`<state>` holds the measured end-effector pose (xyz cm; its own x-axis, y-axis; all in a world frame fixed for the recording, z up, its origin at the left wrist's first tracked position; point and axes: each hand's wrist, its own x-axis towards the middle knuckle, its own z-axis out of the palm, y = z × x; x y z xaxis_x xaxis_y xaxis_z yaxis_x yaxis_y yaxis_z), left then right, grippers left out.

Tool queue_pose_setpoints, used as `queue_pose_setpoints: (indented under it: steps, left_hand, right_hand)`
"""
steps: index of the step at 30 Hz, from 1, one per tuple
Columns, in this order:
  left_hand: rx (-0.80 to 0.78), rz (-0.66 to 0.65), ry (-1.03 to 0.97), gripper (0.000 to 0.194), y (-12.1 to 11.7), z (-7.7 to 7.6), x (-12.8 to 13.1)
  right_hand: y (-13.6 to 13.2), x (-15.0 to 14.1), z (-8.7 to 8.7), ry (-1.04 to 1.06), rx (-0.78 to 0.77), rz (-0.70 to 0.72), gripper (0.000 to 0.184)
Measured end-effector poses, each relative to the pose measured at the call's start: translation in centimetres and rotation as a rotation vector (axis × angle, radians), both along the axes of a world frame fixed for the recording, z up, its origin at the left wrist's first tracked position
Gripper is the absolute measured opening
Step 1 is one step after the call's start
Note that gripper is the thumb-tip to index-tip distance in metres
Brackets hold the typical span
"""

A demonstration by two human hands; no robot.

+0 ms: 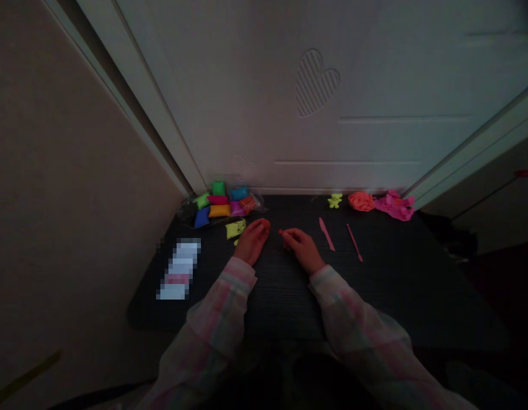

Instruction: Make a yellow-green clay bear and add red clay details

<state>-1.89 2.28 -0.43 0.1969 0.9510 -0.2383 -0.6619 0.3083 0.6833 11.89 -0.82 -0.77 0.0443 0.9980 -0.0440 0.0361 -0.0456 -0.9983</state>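
Observation:
My left hand [252, 240] is curled closed, with a reddish-orange lump of modelling clay [267, 224] partly showing at its fingertips; the fingers hide most of it. Across a small gap, my right hand [304, 248] pinches a small reddish-orange bit of clay [281, 232] between thumb and fingertips. Just left of my left hand lies a yellow clay packet [235, 229]. To the right of my right hand are a pink plastic knife [327, 234] and a thin pink modelling stick [355, 242], both flat on the dark table.
Colourful clay packets [220, 210] lie in a clear bag at the table's back left. A small yellow bear figure [334, 200], an orange crumpled mass [361, 200] and a pink one [395, 205] sit along the back right. A blurred-out pale rectangle [180, 269] is at left. A white door [246, 102] stands behind the dark table [285, 307].

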Motion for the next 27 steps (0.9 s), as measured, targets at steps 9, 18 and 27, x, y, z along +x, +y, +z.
queue_pose_setpoints:
  steps: [9,18,27]
  left_hand:
    - [-0.002,-0.074,0.01,0.019,-0.21,-0.05,0.34]
    - [0.013,-0.12,0.03,0.024,-0.29,-0.15,0.27]
    - [0.011,-0.086,0.024,0.02,-0.04,-0.25,0.18]
  right_hand:
    - [0.08,-0.18,-0.45,-0.006,0.018,-0.009,0.033]
    - [0.15,-0.15,-0.79,-0.018,0.038,-0.006,0.03]
    - [0.0,-0.12,-0.43,-0.039,0.047,0.005,0.032]
